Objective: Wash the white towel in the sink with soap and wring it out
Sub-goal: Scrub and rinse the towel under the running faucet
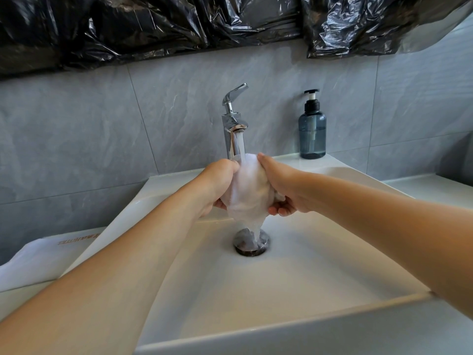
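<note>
The white towel (249,190) is bunched into a wet lump over the middle of the white sink (320,267). My left hand (217,183) grips its left side and my right hand (281,187) grips its right side, fingers curled under it. Water runs from the chrome tap (233,124) onto the towel and streams off its lower tip onto the dark drain (252,243). A blue-grey soap pump bottle (312,126) stands on the sink's back right corner, apart from both hands.
A folded white cloth with printed lettering (38,260) lies on the counter left of the sink. Grey tiles cover the wall behind, with black plastic sheeting (179,24) hanging above. A pale counter (432,185) runs to the right.
</note>
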{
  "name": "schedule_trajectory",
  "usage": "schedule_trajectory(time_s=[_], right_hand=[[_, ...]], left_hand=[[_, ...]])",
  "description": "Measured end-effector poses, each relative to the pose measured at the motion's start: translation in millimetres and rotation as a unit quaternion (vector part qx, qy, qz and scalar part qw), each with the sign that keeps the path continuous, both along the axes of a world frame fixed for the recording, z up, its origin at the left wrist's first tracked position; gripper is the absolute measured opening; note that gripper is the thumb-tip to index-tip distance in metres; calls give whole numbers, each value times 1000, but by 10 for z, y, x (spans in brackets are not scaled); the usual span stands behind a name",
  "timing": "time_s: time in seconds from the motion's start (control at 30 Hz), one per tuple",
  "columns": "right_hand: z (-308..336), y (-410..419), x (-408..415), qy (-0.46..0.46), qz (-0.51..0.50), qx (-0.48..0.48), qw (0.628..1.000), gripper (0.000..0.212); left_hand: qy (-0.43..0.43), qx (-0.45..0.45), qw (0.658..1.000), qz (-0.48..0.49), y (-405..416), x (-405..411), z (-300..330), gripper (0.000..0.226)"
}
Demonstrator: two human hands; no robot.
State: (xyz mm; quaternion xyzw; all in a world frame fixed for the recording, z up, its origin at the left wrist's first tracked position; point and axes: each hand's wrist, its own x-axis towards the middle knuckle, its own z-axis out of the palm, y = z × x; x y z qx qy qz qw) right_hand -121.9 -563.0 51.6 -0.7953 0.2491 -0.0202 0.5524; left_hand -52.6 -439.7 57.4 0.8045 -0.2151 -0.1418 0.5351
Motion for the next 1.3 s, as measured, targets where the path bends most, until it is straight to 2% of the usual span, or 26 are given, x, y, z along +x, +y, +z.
schedule_trajectory(time_s=[0.47, 0.7, 0.87, 1.07, 1.3], right_hand=[[-5, -6, 12, 2, -6, -3, 1000, 75], [-40, -89, 70, 38, 1, 25, 999, 93], [-40, -166, 100, 12, 1, 106, 994, 82], [-79, -210, 194, -7, -31, 72, 997, 71], [25, -149, 78, -95, -59, 94, 989, 47]], left_hand=[[1, 4, 1000, -2, 8, 6, -6, 36], [13, -12, 1000, -6, 20, -9, -5, 30], [25, -27, 999, 5, 9, 10, 1, 27], [16, -33, 999, 24, -19, 6, -2, 27], [5, -50, 998, 22, -40, -37, 36, 30]])
